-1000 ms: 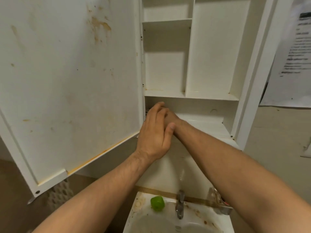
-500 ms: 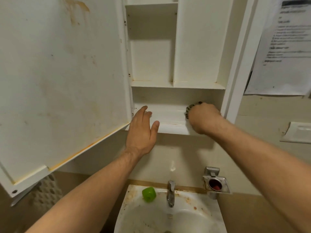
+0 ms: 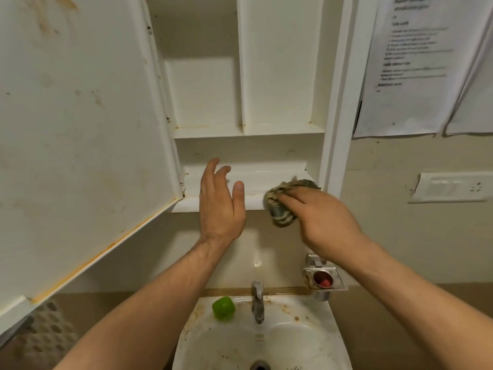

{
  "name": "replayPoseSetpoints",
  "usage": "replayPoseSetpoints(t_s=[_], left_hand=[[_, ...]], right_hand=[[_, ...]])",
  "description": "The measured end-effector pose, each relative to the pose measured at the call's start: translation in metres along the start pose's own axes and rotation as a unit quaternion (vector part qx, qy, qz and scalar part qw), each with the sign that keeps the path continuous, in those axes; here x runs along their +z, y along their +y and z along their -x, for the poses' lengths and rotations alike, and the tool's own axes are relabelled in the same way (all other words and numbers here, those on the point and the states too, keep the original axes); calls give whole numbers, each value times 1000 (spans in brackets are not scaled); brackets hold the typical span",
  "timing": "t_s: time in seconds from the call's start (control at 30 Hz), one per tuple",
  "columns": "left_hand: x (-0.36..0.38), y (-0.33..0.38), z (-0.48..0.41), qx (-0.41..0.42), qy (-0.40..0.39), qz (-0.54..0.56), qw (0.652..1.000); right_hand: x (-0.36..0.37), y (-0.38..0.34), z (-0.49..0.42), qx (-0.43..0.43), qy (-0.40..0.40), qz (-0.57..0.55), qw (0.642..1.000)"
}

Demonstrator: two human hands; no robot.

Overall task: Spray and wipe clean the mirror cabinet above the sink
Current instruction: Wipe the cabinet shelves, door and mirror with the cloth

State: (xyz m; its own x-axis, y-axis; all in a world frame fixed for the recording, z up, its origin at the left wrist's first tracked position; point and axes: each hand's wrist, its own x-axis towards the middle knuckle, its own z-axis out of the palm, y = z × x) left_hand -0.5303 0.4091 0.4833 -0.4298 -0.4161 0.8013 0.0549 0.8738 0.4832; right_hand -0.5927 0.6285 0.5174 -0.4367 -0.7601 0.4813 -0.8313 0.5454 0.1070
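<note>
The white mirror cabinet (image 3: 277,76) hangs open above the sink (image 3: 293,340), its shelves bare. Its door (image 3: 80,129) swings out to the left, the inner face stained with rust-coloured marks. My right hand (image 3: 325,220) presses a dark patterned cloth (image 3: 282,206) against the front lip of the bottom shelf, near the right end. My left hand (image 3: 221,204) is held flat with fingers apart, just in front of the bottom shelf's left part, holding nothing.
A chrome tap (image 3: 257,300) and a green cap-like object (image 3: 223,307) sit on the stained sink. A metal holder (image 3: 324,280) is fixed to the wall on the right. Printed papers (image 3: 416,62) and a switch plate (image 3: 453,186) are on the right wall.
My right hand has slid with the cloth from beside my left hand to the right end of the bottom shelf, then onto its front lip. My left hand has lifted off slightly.
</note>
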Motion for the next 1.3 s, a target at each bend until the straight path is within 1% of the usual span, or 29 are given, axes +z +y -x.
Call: replayPoseSetpoints(t_s=[0.1, 0.17, 0.2, 0.3, 0.37, 0.4, 0.43, 0.53, 0.6, 0.67, 0.73, 0.77, 0.83, 0.87, 0.9, 1.0, 1.07, 1.17, 1.23, 1.3], left_hand=[[-3, -3, 6, 6, -7, 14, 1000], [-7, -5, 5, 2, 2, 51, 999], [-10, -5, 3, -8, 16, 78, 997], [-19, 2, -12, -36, 39, 138, 989], [-34, -1, -25, -52, 41, 140, 988], [-43, -6, -32, -53, 43, 117, 991], [-53, -11, -39, -49, 35, 83, 995], [-70, -17, -48, -21, -39, -4, 999], [-66, -8, -46, 1, -64, -7, 998], [-55, 1, -41, 31, -59, -10, 998], [-45, 4, -36, 56, -43, -20, 997], [-40, 6, -35, 61, -41, -24, 997], [-27, 9, -32, 67, -63, -29, 995], [-19, 11, -31, 68, -75, -24, 995], [-13, 12, -28, 68, -86, -16, 994], [-1, 10, -22, 62, -101, 6, 993], [0, 5, -17, 65, -107, 1, 992], [-6, 1, -18, 62, -113, 24, 991], [-12, 1, -18, 54, -113, 31, 992], [-16, 0, -15, 53, -117, 29, 991]], right_hand=[[6, 7, 9, 68, 18, 57, 996], [16, -15, 1, 87, 37, 50, 994], [19, -30, -5, 80, 49, 28, 995], [27, -76, -39, -17, 62, -77, 995], [28, -103, -65, -67, 27, -139, 988], [28, -113, -76, -79, 7, -157, 984], [27, -117, -82, -91, -7, -163, 982], [24, -114, -86, -149, -30, -130, 980], [16, -99, -82, -188, -28, -108, 976], [3, -74, -82, -206, -9, -80, 975], [-12, -38, -92, -166, 1, -3, 986], [-22, -19, -99, -132, -8, 61, 989], [-35, 10, -111, -69, -47, 206, 975], [-37, 16, -116, -57, -67, 257, 962], [-36, 17, -119, -53, -83, 283, 954], [-27, 7, -126, -9, -97, 266, 959], [-20, 5, -127, 30, -111, 222, 968], [-12, 7, -126, 82, -128, 150, 977], [-17, 5, -128, 95, -154, 125, 976], [-27, 0, -129, 101, -190, 127, 968]])
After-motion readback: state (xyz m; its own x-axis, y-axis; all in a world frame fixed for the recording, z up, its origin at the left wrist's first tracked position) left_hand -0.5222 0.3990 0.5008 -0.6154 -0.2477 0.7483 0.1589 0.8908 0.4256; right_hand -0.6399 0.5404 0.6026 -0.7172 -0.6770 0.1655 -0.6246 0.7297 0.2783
